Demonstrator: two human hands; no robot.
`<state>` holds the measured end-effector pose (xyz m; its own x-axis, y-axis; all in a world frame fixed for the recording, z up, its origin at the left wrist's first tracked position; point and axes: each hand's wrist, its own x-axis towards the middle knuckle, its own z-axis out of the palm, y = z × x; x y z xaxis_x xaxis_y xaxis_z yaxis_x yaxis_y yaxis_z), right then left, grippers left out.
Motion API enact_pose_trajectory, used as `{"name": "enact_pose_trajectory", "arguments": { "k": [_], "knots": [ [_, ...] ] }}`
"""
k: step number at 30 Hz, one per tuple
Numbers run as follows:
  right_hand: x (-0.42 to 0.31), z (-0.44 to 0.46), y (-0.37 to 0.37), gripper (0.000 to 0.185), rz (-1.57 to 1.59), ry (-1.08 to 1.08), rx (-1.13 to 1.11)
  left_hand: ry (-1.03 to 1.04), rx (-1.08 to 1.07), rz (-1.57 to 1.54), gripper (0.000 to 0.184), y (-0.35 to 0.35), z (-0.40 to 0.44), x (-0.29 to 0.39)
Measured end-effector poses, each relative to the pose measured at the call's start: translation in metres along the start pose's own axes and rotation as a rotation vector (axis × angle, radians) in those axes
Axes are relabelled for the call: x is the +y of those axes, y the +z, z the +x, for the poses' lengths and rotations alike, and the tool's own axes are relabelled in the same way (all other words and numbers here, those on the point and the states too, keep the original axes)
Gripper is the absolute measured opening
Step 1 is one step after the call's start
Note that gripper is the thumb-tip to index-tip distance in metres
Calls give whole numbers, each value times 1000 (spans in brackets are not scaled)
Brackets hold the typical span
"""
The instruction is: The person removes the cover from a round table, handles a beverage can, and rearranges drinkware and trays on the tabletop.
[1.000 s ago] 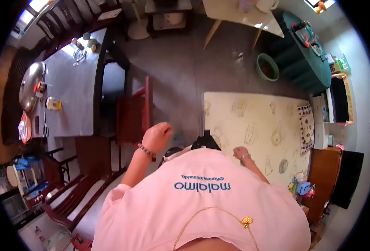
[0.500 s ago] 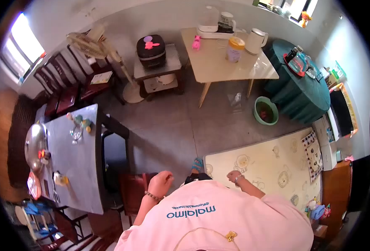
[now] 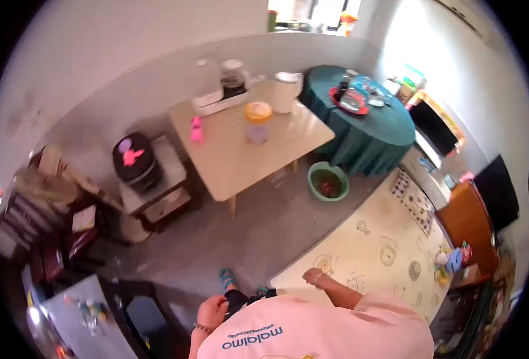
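My left hand, with a beaded bracelet at the wrist, hangs low beside my pink shirt, its fingers curled and no object visible in it. To the right, my right hand, wearing a thin bracelet, hovers over the near edge of the cream play mat. Its fingers are bent inward, and whether anything is between them is too small to tell. Below my left hand's side, a foot in a blue sandal rests on the grey floor.
Ahead stands a cream table with a kettle and a yellow-lidded tub. A green basin sits near the round green-covered table. A rice cooker is at left; a dark table is lower left.
The view has swung up and to the right. The cream table and round table now appear nearer, and the dark table has slid to the lower left. Both hands remain low beside the body.
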<state>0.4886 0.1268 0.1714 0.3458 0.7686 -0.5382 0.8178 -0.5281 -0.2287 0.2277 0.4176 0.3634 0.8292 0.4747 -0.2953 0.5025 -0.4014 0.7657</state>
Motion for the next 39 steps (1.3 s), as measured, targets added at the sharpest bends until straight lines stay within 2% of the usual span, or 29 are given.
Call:
{"name": "enact_pose_trajectory", "arguments": {
  "k": [1, 2, 5, 10, 11, 14, 16, 17, 18, 19, 20, 22, 23, 24, 26, 30, 31, 34, 35, 37, 38, 39],
  "knots": [
    [-3, -8, 5, 20, 392, 447, -100, 40, -28, 8, 18, -8, 18, -2],
    [13, -4, 30, 18, -138, 33, -168, 72, -31, 75, 18, -15, 38, -3],
    [1, -29, 13, 17, -7, 148, -183, 133, -86, 152, 17, -39, 85, 5],
    [-17, -45, 81, 19, 565, 429, 54, 294, -151, 232, 18, -60, 150, 13],
    [-37, -55, 36, 19, 43, 198, -107, 294, -174, 246, 18, -57, 156, 19],
    [-49, -79, 68, 22, 169, 205, -210, 351, -216, 283, 18, -36, 176, 49],
    [-52, -92, 95, 23, 831, 723, -322, 467, -271, 301, 17, -12, 170, 66],
    [-56, -105, 99, 25, 902, 786, -227, 469, -268, 308, 17, -1, 169, 73],
    [-66, -122, 94, 30, 971, 850, -130, 498, -379, 338, 17, 9, 167, 80],
    [-72, -133, 97, 31, 952, 915, -143, 526, -491, 366, 17, 17, 165, 88],
    [-78, -141, 107, 33, 933, 981, -154, 531, -487, 371, 17, 23, 165, 95],
    [-63, -136, 240, 34, 825, 853, 51, 530, -584, 356, 17, 32, 164, 107],
    [-56, -133, 305, 34, 758, 791, 147, 509, -567, 334, 16, 35, 165, 112],
    [-56, -132, 303, 34, 764, 784, 150, 507, -564, 342, 16, 35, 167, 115],
    [-55, -131, 289, 34, 938, 941, -117, 554, -479, 309, 17, 36, 171, 119],
    [-42, -98, 278, 31, 939, 897, -142, 554, -430, 343, 16, 32, 184, 108],
    [-49, -100, 243, 27, 1318, 1067, 56, 529, -437, 353, 16, 30, 188, 105],
    [-39, -83, 224, 24, 1425, 969, 67, 484, -464, 360, 16, 33, 199, 105],
    [-36, -88, 208, 24, 1422, 976, 73, 457, -478, 349, 16, 37, 204, 108],
    [-43, -111, 108, 24, 868, 661, 438, 458, -535, 328, 15, 42, 216, 125],
    [-44, -116, 68, 24, 863, 667, 436, 453, -589, 317, 15, 44, 223, 134],
    [-44, -116, 31, 23, 1148, 869, 367, 454, -591, 313, 15, 48, 232, 142]
  ]
}}
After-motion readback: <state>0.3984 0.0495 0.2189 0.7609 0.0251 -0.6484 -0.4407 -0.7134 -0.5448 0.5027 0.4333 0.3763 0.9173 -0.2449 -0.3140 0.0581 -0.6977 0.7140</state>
